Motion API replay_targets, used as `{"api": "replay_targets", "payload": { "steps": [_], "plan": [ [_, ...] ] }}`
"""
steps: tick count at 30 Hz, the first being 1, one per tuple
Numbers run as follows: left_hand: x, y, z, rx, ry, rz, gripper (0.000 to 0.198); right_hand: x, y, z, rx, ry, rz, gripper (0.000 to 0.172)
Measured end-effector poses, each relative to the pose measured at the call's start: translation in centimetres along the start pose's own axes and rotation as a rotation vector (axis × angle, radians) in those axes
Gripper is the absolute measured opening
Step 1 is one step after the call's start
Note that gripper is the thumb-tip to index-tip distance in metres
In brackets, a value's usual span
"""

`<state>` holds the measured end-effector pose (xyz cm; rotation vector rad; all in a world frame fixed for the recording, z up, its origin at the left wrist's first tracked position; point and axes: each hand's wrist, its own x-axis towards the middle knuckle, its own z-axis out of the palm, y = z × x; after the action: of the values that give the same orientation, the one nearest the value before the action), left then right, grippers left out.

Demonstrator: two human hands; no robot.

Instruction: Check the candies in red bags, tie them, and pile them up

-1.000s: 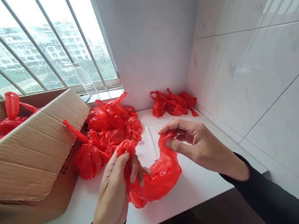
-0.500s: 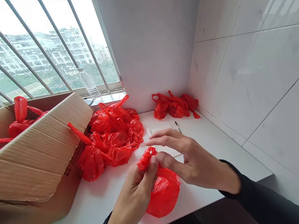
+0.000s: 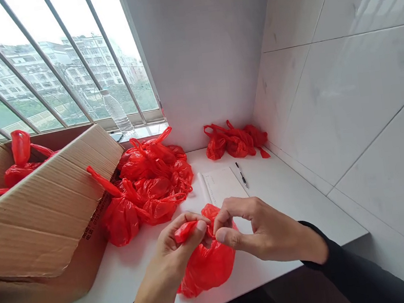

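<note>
A red plastic bag (image 3: 212,268) rests near the front edge of the white table (image 3: 295,194), its body rounded and its top gathered between my hands. My left hand (image 3: 173,246) pinches one part of the bag's top between thumb and fingers. Close beside it, my right hand (image 3: 250,226) has thumb and bent fingers closed on another part of the top; the fingertips partly hide the plastic there. Just behind the bag lies an open notebook (image 3: 226,184), with a black pen (image 3: 241,175) to its right.
On the left stands an open cardboard box (image 3: 52,204) holding red bags (image 3: 22,168). A pile of tied red bags (image 3: 151,187) lies against it, and a smaller group (image 3: 235,140) sits in the back corner. A clear bottle (image 3: 117,114) stands on the windowsill.
My right hand has lowered, its raised fingers bending in to the bag's top. My left hand has shifted left, the gathered top is pulled apart, and the notebook shows more fully.
</note>
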<state>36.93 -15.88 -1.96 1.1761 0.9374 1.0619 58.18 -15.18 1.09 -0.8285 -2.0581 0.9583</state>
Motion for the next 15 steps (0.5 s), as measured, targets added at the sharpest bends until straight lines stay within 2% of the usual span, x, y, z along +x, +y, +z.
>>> {"api": "replay_targets", "payload": {
  "steps": [4, 6, 8, 11, 13, 15],
  "plan": [
    [-0.5, -0.1, 0.1, 0.200, -0.100, 0.094, 0.014, 0.5, 1.2, 0.4, -0.054, 0.073, -0.071, 0.024],
    [-0.7, -0.3, 0.2, 0.329, -0.095, 0.197, 0.008, 0.8, 2.2, 0.8, -0.023, 0.022, -0.067, 0.034],
    [-0.8, -0.8, 0.2, 0.449, -0.015, 0.296, 0.029, 1.1, 3.2, 1.2, 0.055, -0.042, 0.012, 0.037],
    [-0.6, -2.2, -0.2, 0.673, 0.102, 0.499, 0.063, 1.4, 4.7, 1.6, 0.145, -0.055, 0.136, 0.036],
    [-0.4, -3.4, -0.6, 0.779, 0.139, 0.640, 0.070, 1.5, 5.7, 1.6, 0.185, -0.121, 0.159, 0.034],
    [-0.2, -4.5, -1.1, 0.826, 0.151, 0.748, 0.071, 1.5, 6.6, 1.7, 0.228, -0.263, 0.157, 0.034]
  ]
}}
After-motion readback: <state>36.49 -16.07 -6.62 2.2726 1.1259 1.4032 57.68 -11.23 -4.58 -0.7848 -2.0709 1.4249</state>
